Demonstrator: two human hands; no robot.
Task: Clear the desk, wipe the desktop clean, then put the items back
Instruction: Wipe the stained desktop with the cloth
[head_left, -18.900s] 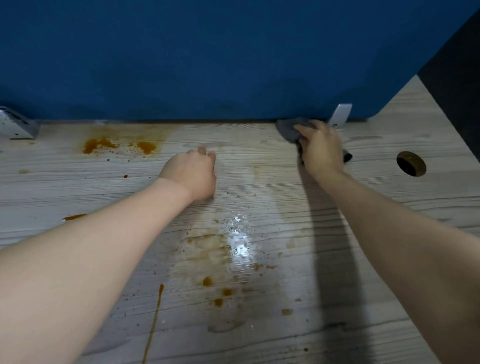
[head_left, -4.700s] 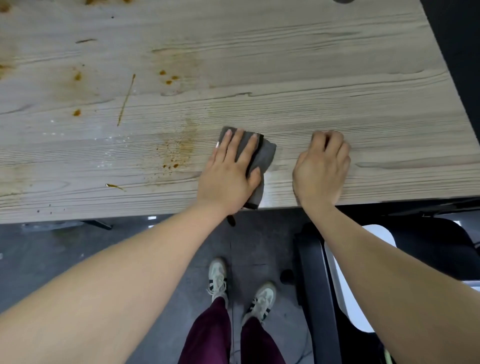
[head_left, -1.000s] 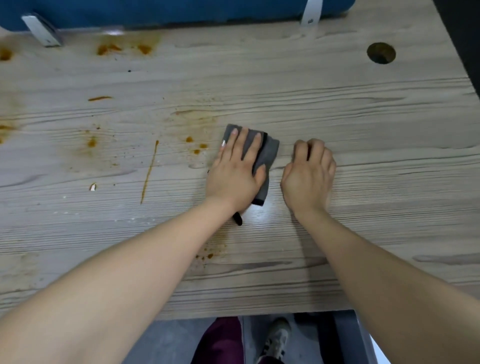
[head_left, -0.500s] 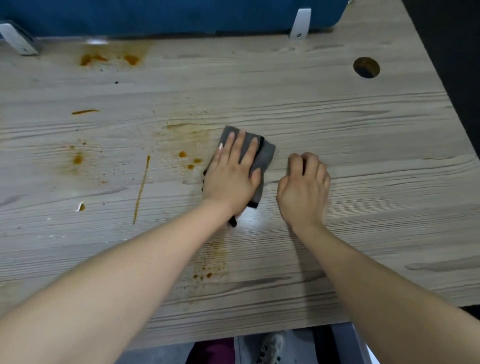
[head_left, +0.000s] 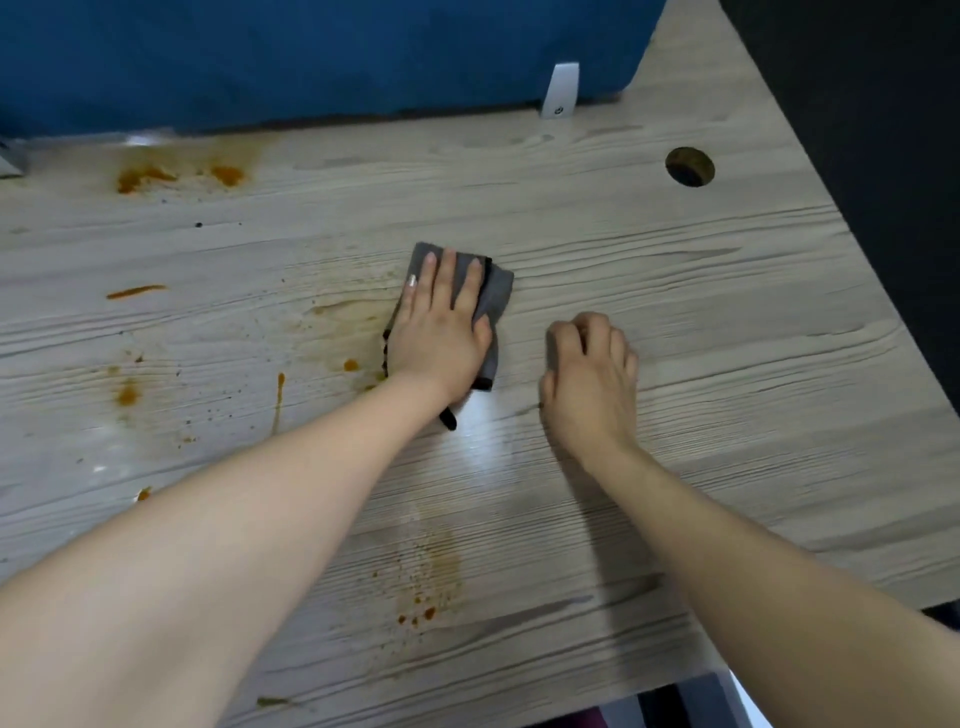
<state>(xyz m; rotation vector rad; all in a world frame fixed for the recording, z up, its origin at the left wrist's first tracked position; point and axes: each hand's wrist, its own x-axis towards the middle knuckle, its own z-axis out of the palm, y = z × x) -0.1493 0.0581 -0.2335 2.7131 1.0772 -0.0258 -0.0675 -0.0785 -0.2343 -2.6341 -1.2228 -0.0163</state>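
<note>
Wiping step: left hand (head_left: 439, 332) flat, pressing cloth (head_left: 493, 296) mid-surface (head_left: 727, 364); right hand (head_left: 592, 374) curled, empty.
Suggest firm overlapping strokes toward orange stains (head_left: 171, 176) at the back-left corner.

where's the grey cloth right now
In the head view the grey cloth lies flat mid-desk under the left hand, just left of the curled right hand.
</note>
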